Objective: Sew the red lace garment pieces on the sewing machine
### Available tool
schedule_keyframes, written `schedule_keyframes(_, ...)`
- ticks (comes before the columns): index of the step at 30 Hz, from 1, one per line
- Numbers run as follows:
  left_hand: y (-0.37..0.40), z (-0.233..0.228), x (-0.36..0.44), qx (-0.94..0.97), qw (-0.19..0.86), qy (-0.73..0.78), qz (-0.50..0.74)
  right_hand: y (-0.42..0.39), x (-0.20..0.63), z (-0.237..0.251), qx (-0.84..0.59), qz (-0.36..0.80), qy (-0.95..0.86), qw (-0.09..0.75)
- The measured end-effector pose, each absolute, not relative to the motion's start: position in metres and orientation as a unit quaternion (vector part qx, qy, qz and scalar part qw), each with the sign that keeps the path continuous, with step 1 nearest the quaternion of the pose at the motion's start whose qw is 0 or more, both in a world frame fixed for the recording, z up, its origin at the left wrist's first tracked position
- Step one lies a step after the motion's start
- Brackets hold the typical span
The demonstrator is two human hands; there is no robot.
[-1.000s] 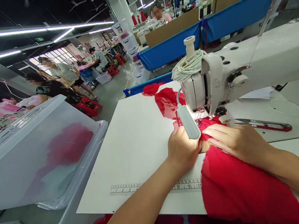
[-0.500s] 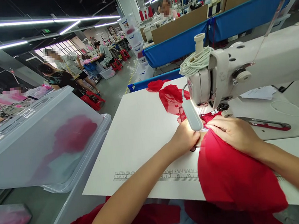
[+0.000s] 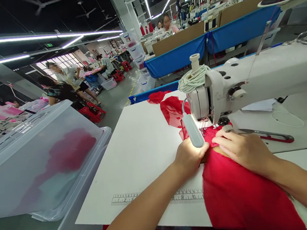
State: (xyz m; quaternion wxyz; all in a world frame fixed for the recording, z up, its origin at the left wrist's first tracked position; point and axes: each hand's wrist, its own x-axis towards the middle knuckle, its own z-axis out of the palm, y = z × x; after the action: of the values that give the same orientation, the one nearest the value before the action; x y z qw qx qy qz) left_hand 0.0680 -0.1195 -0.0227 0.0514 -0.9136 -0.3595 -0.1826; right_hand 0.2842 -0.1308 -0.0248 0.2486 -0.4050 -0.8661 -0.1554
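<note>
Red fabric runs from under the head of a white sewing machine and drapes over the table's front edge. My left hand is closed at the fabric's left edge, just left of the needle area, its fingertips partly hidden by a small lit lamp. My right hand presses the fabric with bent fingers, right of the presser foot. A lacy red strip shows between both hands. Behind the lamp, sheer red fabric lies on the white table.
Thread snips with a red edge lie right of the machine head. A printed ruler runs along the table's front. At left stands a translucent plastic bin holding red cloth. Several people work at machines farther back.
The view has tilted upward, so the table sits lower in the picture. My right hand's fingers have spread onto the fabric, and more of the lacy strip shows between my hands.
</note>
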Motion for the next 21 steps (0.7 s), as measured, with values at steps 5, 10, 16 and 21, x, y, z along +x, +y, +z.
schedule_keyframes(5, -0.135, -0.013, 0.067, -0.927, 0.061, -0.346, -0.133, -0.133, 0.283, -0.021, -0.394, -0.169, -0.864, 0.264)
schedule_keyframes(10, -0.15, 0.0, 0.066, -0.925, 0.038, -0.356, -0.129, -0.131, 0.288, -0.024, -0.386, -0.162, -0.87, 0.259)
schedule_keyframes(16, -0.156, -0.002, 0.07, -0.912, 0.066, -0.376, -0.147, -0.132, 0.289, -0.025, -0.382, -0.17, -0.873, 0.251)
schedule_keyframes(21, -0.157, -0.006, 0.071, -0.912, 0.085, -0.376, -0.14, -0.133, 0.284, -0.019, -0.385, -0.185, -0.865, 0.263)
